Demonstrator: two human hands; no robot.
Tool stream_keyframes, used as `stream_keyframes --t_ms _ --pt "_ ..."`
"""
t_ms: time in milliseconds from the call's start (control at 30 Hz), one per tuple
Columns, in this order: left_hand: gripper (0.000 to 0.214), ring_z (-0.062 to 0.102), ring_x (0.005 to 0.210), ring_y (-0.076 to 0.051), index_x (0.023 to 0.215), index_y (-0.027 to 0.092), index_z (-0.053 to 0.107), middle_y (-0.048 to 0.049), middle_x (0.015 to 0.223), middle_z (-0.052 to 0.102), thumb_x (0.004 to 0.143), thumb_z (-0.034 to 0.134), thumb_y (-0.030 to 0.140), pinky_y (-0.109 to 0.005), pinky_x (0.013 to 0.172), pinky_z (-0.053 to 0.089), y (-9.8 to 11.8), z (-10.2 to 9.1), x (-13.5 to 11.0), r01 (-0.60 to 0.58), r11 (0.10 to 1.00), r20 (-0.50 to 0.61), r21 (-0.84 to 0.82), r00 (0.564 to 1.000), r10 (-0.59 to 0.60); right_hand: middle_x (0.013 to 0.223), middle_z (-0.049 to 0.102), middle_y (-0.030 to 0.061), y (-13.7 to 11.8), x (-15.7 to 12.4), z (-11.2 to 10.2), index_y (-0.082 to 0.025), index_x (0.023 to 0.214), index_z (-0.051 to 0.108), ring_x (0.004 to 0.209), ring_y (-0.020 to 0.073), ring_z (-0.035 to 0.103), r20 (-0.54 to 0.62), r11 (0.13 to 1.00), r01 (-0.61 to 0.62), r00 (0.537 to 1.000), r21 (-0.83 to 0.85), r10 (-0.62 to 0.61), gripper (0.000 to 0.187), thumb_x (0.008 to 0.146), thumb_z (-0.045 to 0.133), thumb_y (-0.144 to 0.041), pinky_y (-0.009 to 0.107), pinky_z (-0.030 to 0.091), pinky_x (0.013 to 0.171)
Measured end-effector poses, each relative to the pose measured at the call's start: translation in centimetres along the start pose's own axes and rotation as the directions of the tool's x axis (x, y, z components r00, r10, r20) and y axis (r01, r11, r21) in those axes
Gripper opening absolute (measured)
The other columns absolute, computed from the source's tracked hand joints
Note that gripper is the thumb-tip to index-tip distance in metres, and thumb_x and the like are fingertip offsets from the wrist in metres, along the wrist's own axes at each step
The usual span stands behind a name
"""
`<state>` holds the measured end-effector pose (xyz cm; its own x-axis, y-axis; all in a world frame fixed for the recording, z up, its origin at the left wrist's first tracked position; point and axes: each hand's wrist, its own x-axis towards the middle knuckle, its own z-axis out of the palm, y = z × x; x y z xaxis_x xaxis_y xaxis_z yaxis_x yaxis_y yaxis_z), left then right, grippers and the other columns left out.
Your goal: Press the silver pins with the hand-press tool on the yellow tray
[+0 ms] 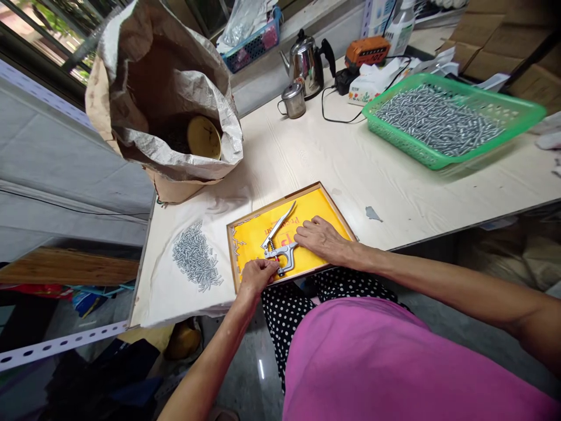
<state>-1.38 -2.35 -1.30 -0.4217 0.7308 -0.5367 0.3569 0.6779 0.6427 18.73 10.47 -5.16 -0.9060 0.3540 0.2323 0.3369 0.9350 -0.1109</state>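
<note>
Pliers (280, 251) on tray (252, 237): likely stiff, weighty steel; grip by handles. Left hand (258, 275) pinches the head; right hand (322, 237) lies flat, empty.

The left hand (258, 275) hides part of the pliers (280, 251) (anything pinched there is too small to tell).

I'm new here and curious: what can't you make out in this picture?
Head view, silver metal hand press tool: its near end is covered by the left hand.
Head view, yellow wood-framed tray: red print partly under the right hand.
Head view, pile of small silver metal pieces: too small to identify.
</note>
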Motion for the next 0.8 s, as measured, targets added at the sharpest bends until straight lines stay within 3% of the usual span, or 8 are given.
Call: stream_keyframes --t_ms 333,567,800 --pt "0.029 0.05 0.055 -0.014 0.054 0.018 0.062 -0.0001 0.052 0.056 0.071 0.065 0.041 -0.025 0.054 0.031 0.7 0.7 -0.6 -0.06 0.987 -0.126 0.148 0.989 0.079 0.09 0.066 0.005 -0.3 0.0 0.1 -0.018 0.1 0.062 0.088 0.0211 0.05 0.032 1.0 -0.001 0.999 -0.025 0.002 0.023 0.103 0.041 -0.011 0.036 0.024 0.075" --pt "0.036 0.041 0.047 -0.011 0.054 0.018 0.061 0.0009 0.047 0.05 0.066 0.071 0.05 -0.024 0.049 0.024 0.0 0.1 0.4 -0.027 0.996 0.0 0.088 1.0 0.027 0.091 0.066 0.0048 -0.3 -0.1 0.3 -0.019 0.1 0.06 0.089 0.021 0.05 0.031 1.0 0.008 0.999 0.01 -0.008 0.021 0.102 0.041 -0.009 0.037 0.025 0.075" --pt "0.037 0.04 0.051 -0.011 0.052 0.017 0.06 0.0025 0.049 0.049 0.064 0.071 0.05 -0.024 0.052 0.026 0.5 0.7 -0.2 -0.046 0.996 -0.041 0.075 0.998 0.049 0.093 0.065 0.0052 0.0 0.0 0.1 -0.019 0.098 0.061 0.09 0.0211 0.052 0.071 0.996 -0.032 0.997 0.088 0.026 0.013 0.101 0.049 -0.016 0.037 0.028 0.075"
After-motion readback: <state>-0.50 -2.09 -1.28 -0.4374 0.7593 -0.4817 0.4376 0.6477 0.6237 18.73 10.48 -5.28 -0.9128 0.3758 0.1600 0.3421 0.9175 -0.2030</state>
